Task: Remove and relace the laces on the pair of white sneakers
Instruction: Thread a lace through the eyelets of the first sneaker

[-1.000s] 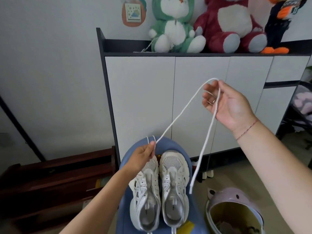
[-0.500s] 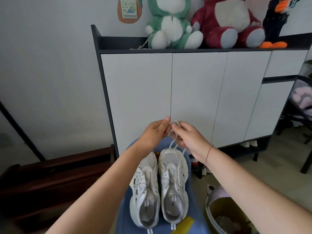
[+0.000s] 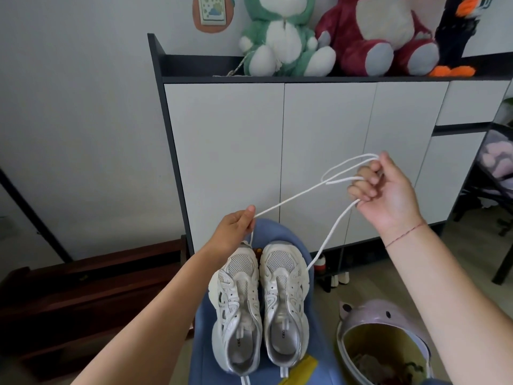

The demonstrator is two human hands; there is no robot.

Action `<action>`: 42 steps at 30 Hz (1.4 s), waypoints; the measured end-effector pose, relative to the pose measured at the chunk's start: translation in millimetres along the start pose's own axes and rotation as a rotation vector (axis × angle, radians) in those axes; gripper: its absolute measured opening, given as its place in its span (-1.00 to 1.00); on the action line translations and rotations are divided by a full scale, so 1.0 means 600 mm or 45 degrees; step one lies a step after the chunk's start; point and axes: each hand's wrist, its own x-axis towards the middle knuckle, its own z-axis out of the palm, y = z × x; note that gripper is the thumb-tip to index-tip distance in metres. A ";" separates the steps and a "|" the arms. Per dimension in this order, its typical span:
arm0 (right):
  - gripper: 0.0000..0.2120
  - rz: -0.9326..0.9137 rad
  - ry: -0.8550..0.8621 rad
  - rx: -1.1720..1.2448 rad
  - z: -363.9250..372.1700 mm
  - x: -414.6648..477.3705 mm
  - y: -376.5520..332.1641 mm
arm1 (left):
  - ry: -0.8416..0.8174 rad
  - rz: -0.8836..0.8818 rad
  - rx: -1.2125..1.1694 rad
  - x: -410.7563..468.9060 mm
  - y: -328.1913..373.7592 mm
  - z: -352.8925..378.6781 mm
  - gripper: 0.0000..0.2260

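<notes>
Head view: a cabinet (image 3: 305, 162) fills the background, and its lower edge is well behind the working area. In front of it stands a blue seat (image 3: 280, 234), on which the left sneaker (image 3: 236, 301) and the right sneaker (image 3: 283, 295) are set side by side and touching. Their long axes run 12 to 6 o'clock, with the toes at 12. A purple tub (image 3: 388, 323) sits on the floor at 4 o'clock from the seat.

The left hand (image 3: 236, 234) is held just above the toe of the left sneaker, with one end of the lace (image 3: 291, 198) pinched between thumb and fingers. The right hand (image 3: 388, 195) is raised well apart at 2 o'clock from it, its fingers curled round several gathered loops of the lace.

The lace is stretched in the air between the hands along the 8-to-2 o'clock line. A free tail drops from the right hand toward 7 o'clock and ends just beside the toe of the right sneaker. As far as can be seen, the lace is threaded through neither shoe.

The sneakers lie at 6 o'clock from the left hand, which is judged the nearer one for starting a relace. Open room is left above the shoes and to the right, and only the tub edge crowds a low sweep on that side.
</notes>
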 end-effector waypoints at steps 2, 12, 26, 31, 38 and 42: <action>-0.62 -0.040 0.019 0.066 -0.005 -0.001 -0.017 | 0.016 -0.007 -0.019 -0.003 -0.002 -0.002 -0.57; -0.67 0.105 0.075 -0.207 -0.041 -0.027 -0.038 | 0.012 -0.068 -0.312 -0.033 0.029 -0.038 -0.62; -0.64 0.703 -0.328 -1.383 -0.042 -0.163 0.187 | -0.124 -0.155 -0.353 -0.151 -0.072 0.090 -0.77; -0.65 0.829 -0.275 -1.217 -0.085 -0.168 0.216 | -0.204 -0.198 -0.228 -0.166 -0.115 0.128 -0.77; -0.68 0.761 0.109 -0.526 -0.155 -0.128 0.156 | 0.027 -0.264 0.061 -0.144 -0.160 0.074 -0.70; -0.66 0.593 0.372 -0.462 -0.186 -0.104 0.118 | 0.018 -0.357 0.074 -0.133 -0.175 0.053 -0.70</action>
